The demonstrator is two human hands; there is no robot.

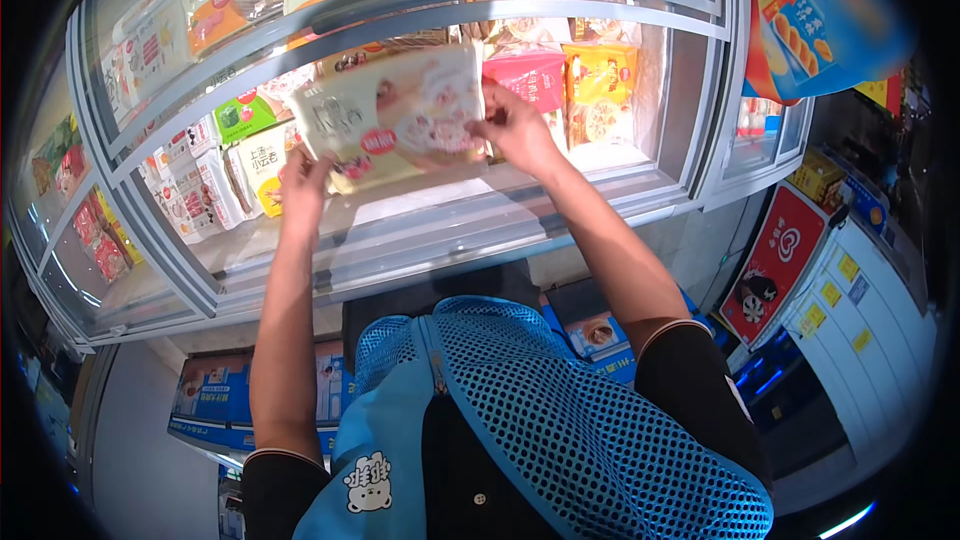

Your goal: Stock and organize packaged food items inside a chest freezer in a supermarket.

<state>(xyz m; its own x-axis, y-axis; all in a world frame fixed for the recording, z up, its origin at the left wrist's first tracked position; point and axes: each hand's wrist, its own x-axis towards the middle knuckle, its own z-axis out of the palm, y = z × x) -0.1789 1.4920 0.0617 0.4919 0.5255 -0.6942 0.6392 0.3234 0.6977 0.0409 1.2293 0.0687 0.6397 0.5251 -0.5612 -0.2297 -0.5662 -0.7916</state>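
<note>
Between my two hands hangs a pale printed food packet [405, 127], slightly tilted and blurred, over the open front of a freezer cabinet. My left hand [304, 184] pinches its lower left corner. At its right edge, my right hand [514, 127] grips with thumb and fingers. Behind the packet, other bags are partly hidden. A pink bag [529, 79] and a yellow bag [602, 79] stand to its right. On the left lie a green packet [244, 118], a white and yellow packet [262, 165] and a white bag [217, 191].
A sliding glass door frame [525, 10] crosses above my hands. The cabinet's metal front sill [465, 247] runs below them. Blue printed cartons [214, 390] sit under the cabinet on the left. At the right are a blue hanging sign [817, 30] and a red panel [780, 262].
</note>
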